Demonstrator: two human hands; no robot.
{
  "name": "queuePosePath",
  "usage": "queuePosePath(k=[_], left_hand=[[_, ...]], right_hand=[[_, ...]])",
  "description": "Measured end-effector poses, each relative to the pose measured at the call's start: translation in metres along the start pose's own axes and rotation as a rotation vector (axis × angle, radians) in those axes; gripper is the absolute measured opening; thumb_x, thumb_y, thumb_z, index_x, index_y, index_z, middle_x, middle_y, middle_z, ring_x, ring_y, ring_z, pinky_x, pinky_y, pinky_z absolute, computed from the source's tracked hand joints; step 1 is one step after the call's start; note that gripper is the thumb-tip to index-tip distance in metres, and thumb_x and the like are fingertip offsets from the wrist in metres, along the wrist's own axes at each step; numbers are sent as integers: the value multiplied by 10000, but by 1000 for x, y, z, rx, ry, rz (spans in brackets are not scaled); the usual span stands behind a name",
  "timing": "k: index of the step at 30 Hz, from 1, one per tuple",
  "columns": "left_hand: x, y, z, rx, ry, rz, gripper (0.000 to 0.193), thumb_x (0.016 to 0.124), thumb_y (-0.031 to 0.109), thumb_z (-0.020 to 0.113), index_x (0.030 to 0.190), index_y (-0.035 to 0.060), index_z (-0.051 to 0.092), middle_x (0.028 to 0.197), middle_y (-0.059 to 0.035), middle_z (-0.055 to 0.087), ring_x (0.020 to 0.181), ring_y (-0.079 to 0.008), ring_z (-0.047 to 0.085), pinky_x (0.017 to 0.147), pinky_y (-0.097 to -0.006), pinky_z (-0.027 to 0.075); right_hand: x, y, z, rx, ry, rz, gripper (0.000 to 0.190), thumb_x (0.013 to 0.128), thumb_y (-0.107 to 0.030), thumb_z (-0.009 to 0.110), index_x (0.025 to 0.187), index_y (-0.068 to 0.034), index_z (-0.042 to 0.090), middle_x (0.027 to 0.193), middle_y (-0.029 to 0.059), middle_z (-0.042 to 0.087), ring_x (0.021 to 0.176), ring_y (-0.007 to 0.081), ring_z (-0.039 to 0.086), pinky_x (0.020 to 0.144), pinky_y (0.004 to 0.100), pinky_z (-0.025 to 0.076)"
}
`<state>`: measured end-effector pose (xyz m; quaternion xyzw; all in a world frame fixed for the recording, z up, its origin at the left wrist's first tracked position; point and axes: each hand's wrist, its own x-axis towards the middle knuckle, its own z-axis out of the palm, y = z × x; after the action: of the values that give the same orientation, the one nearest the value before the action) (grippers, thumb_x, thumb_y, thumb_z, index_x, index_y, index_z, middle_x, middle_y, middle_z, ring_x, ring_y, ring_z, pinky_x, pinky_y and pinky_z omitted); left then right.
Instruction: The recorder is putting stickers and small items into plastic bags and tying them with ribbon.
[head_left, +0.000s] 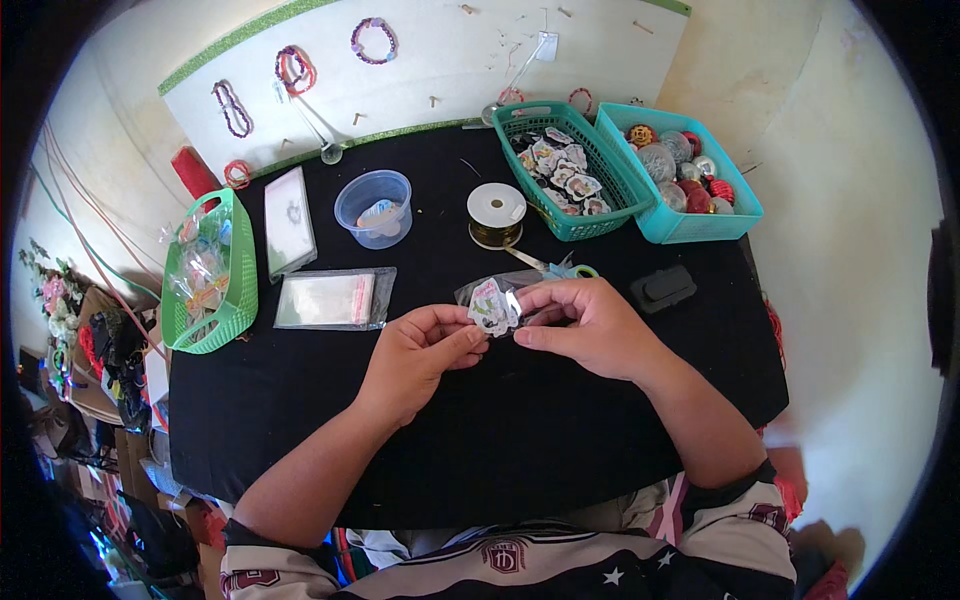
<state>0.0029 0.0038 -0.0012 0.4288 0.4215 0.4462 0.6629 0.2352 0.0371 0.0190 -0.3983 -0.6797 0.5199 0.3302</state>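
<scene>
Between both hands is a small clear plastic bag (511, 283) with a white printed cut-out (492, 307) in it or against it; the bag's film makes this hard to tell. My left hand (422, 351) pinches the left edge of the bag and cut-out between thumb and fingers. On the other side, my right hand (587, 324) holds the right part of the bag, fingers curled over it. Just beyond the right fingers lie scissors (561, 268) with blue and yellow handles. A spool of gold ribbon (496, 217) stands behind them.
A teal basket (634, 208) holds more cut-outs; a turquoise bin (694, 227) holds Christmas baubles. Packs of clear bags (330, 298) lie left, near a plastic tub (373, 238) and a green basket (244, 255) of wrapped items. A black object (664, 289) lies right. A white board (450, 67) stands behind.
</scene>
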Motion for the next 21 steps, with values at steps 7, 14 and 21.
queuePosePath(k=[7, 14, 21], left_hand=[[-1, 1, 1, 50, -6, -5, 192, 942, 107, 623, 1105, 10, 592, 993, -101, 682, 906, -164, 678, 802, -296, 566], [0, 0, 2, 60, -11, -5, 180, 942, 114, 627, 1079, 8, 578, 1003, -94, 678, 919, -154, 673, 804, -288, 557], [-1, 2, 2, 31, -2, -32, 176, 937, 122, 641, 1057, 8, 583, 986, -81, 677, 919, -134, 667, 803, -263, 548]], right_hand=[[0, -11, -3, 93, -35, 193, 223, 841, -157, 745, 986, 2, 690, 1183, 130, 631, 807, 87, 631, 644, 246, 520], [-2, -16, -1, 116, -12, 185, 218, 829, -179, 757, 968, -17, 716, 1222, 173, 617, 940, 172, 659, 664, 280, 540], [0, -10, -4, -266, 59, -150, 226, 787, -163, 780, 992, -75, 744, 1251, 249, 593, 1214, 303, 554, 825, 314, 514]])
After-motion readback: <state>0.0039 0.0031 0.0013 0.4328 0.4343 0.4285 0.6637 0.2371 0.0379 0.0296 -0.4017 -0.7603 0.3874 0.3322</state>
